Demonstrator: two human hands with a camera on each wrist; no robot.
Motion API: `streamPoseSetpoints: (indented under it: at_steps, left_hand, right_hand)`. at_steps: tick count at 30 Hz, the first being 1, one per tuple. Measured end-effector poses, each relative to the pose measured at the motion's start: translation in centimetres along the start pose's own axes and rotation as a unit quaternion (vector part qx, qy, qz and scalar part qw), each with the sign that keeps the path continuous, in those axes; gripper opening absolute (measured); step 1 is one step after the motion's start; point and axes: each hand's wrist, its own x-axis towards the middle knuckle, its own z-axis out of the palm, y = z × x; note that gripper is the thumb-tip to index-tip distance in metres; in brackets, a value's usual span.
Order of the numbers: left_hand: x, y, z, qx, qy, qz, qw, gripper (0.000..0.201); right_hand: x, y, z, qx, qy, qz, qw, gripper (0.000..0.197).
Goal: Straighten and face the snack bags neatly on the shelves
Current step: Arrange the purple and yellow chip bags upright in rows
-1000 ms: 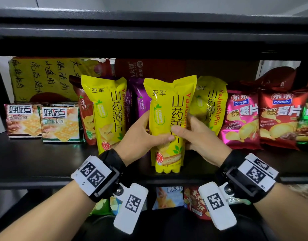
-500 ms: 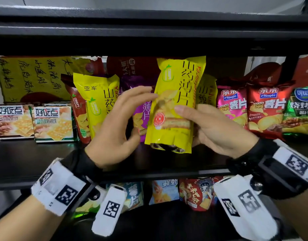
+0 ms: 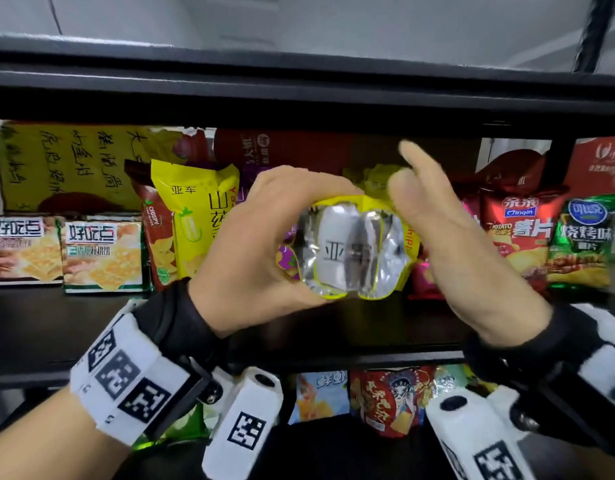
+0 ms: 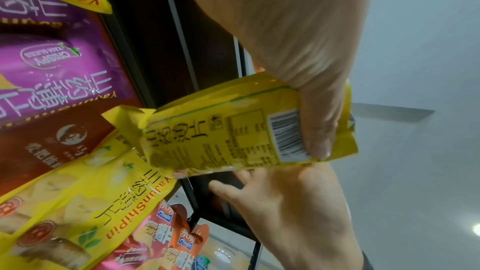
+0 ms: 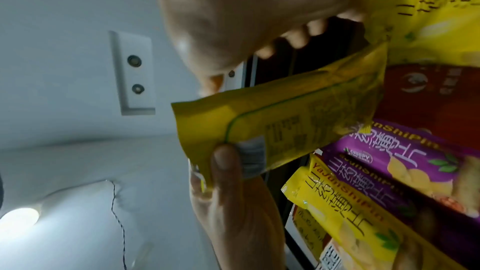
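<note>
Yellow yam-chip bag (image 3: 354, 251) held off the shelf (image 3: 334, 327), tipped flat, silver bottom gusset toward the head camera, top pointing at the row behind. Left hand (image 3: 264, 251) curled round its bottom end, thumb across the barcode. Right hand (image 3: 448, 244) alongside with fingers extended, seemingly only touching; blur prevents certainty. Risk from here: only 1 firm grip on slick film, so possible slip, or the leading top edge knocking over the upright yellow bag (image 3: 198, 220) and purple bag (image 4: 52, 54) when pushed back.
</note>
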Motion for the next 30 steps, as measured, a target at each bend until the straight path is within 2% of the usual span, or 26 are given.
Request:
streamPoseSetpoints:
  at_steps: [2,4,7,10,13,15,18,22,24,27,28,30]
  left_hand:
    - [0.3,0.1,-0.1,0.011,0.022,-0.023,0.999,0.057]
    - [0.7,0.1,-0.1,0.018,0.032,-0.036,0.999,0.059]
    - [0.8,0.0,0.1,0.02,0.033,-0.047,0.998,0.058]
    - [0.6,-0.3,0.3,0.021,0.04,-0.059,0.997,0.062]
    - [0.7,-0.5,0.5,-0.038,0.053,-0.084,0.994,0.055]
    - [0.9,-0.9,0.8,-0.105,0.06,-0.108,0.987,0.044]
    - [1.2,-1.4,1.3,-0.162,0.062,-0.164,0.971,0.032]
    - [1.6,-2.5,1.6,-0.198,0.084,-0.263,0.941,0.04]
    - [1.6,-2.8,1.8,-0.195,0.08,-0.267,0.94,0.042]
    - [1.6,-2.9,2.3,-0.174,0.088,-0.268,0.943,0.057]
    - [1.6,-2.8,2.3,-0.171,0.1,-0.264,0.944,0.057]
    - [1.8,-2.6,1.9,-0.169,0.143,-0.236,0.946,0.04]
  right_hand:
    - [-0.4,-0.6,0.0,0.004,-0.056,-0.095,0.994,0.076]
    - [-1.3,-0.8,0.4,-0.007,-0.121,-0.143,0.982,0.072]
    - [-0.9,-0.9,0.8,-0.016,-0.105,-0.13,0.986,0.049]
    - [-0.6,-0.8,1.0,-0.008,-0.106,-0.131,0.986,0.041]
    - [-0.3,-0.1,1.2,0.023,-0.122,-0.122,0.985,0.031]
    - [-0.1,0.7,1.2,0.076,-0.145,-0.098,0.982,0.032]
    - [0.1,2.0,1.1,0.102,-0.169,-0.069,0.978,0.049]
    - [0.5,3.5,1.4,0.04,-0.172,-0.076,0.981,0.062]
    - [0.9,4.2,1.5,0.016,-0.165,-0.073,0.984,0.066]
    - [1.2,5.1,1.6,0.006,-0.143,-0.07,0.987,0.068]
    - [1.3,5.2,1.6,0.012,-0.135,-0.071,0.988,0.064]
    - [1.3,5.6,1.5,0.026,-0.124,-0.067,0.99,0.053]
